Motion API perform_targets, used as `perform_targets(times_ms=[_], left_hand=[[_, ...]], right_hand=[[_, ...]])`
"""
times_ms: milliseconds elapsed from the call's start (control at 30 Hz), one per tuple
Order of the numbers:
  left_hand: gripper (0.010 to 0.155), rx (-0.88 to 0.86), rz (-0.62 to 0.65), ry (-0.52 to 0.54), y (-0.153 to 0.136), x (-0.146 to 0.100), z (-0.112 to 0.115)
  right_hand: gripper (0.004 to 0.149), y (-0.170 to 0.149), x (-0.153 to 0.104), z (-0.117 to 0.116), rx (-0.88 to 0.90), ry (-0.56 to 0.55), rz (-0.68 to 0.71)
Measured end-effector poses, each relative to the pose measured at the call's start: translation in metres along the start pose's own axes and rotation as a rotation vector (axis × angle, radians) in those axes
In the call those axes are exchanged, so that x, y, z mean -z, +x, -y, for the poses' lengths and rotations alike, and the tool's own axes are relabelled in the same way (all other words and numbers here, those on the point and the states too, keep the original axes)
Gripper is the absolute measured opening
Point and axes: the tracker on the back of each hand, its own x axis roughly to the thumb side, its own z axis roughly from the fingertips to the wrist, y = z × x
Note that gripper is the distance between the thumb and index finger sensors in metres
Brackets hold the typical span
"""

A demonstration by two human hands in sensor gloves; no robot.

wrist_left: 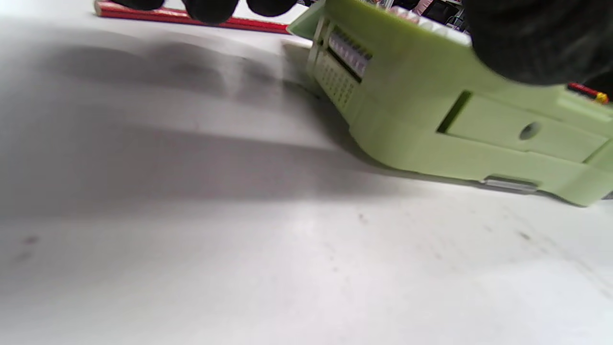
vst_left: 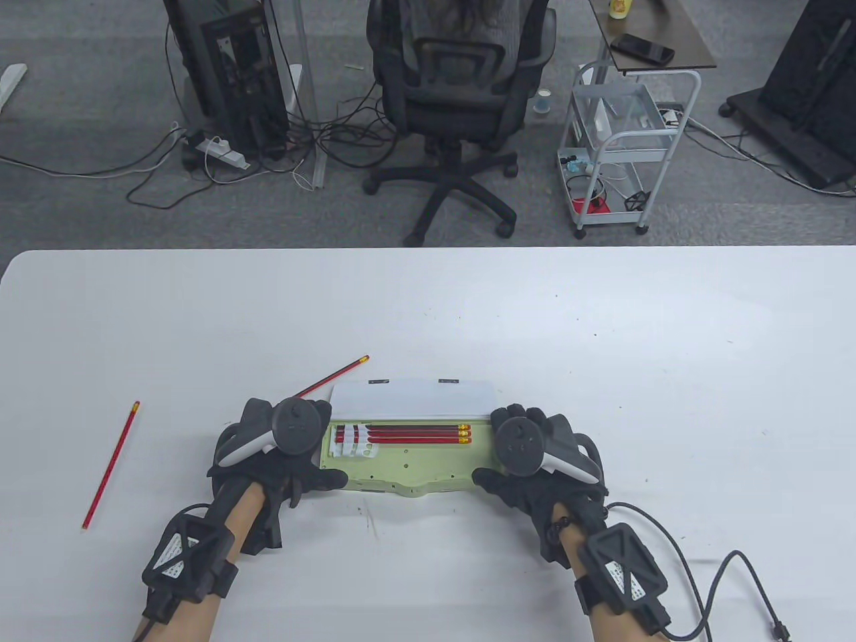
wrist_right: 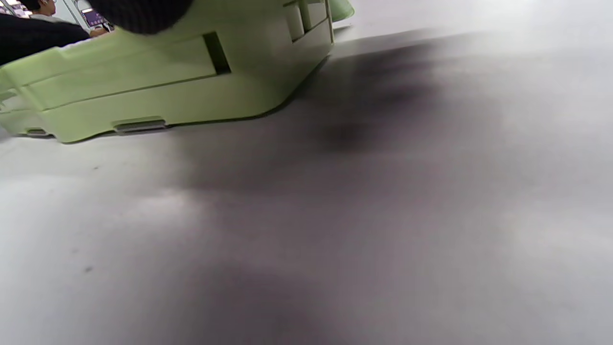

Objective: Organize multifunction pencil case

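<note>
A light green pencil case [vst_left: 414, 468] lies open near the table's front edge, its white lid [vst_left: 409, 398] raised at the back. Three red pencils [vst_left: 414, 434] lie side by side in its back slot under a white clip [vst_left: 353, 443]. My left hand [vst_left: 319, 447] grips the case's left end, thumb on the front edge. My right hand [vst_left: 496, 445] grips the right end the same way. The left wrist view shows the case's green side [wrist_left: 431, 110] under my thumb [wrist_left: 536, 38]. The right wrist view shows its other end [wrist_right: 167, 81].
One loose red pencil [vst_left: 110, 465] lies on the white table [vst_left: 602, 348] far to the left. Another red pencil [vst_left: 334, 378] lies just behind my left hand, and shows in the left wrist view [wrist_left: 167, 14]. A cable [vst_left: 729, 568] trails from my right wrist.
</note>
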Motion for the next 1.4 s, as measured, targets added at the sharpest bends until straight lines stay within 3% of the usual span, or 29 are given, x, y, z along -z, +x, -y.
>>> perform_targets(times_ms=[133, 233, 300, 500, 767, 1067, 1400], left_hand=[[0.107, -0.065, 0.004, 0.115, -0.002, -0.013, -0.018], [0.096, -0.061, -0.105, 0.304, -0.010, -0.022, -0.036], [0.088, -0.041, -0.187, 0.354, -0.017, -0.023, -0.049], [0.067, 0.116, -0.427, 0.298, -0.036, -0.006, -0.072], [0.059, 0.216, -0.544, 0.198, -0.041, 0.032, -0.050], [0.052, 0.316, -0.584, 0.153, -0.040, 0.051, -0.036], [0.039, 0.382, -0.559, 0.279, -0.036, 0.053, -0.032]], right_hand=[[0.094, 0.001, 0.001, 0.000, -0.011, 0.007, -0.005], [0.094, 0.001, 0.001, 0.000, -0.006, 0.007, -0.008], [0.094, 0.001, 0.001, 0.000, -0.007, 0.008, -0.008], [0.095, 0.002, 0.002, 0.001, -0.013, 0.010, -0.011], [0.094, 0.003, 0.003, 0.002, -0.013, 0.019, -0.006], [0.094, 0.004, 0.004, 0.002, -0.021, 0.022, -0.005], [0.094, 0.005, 0.004, 0.002, -0.022, 0.019, -0.006]])
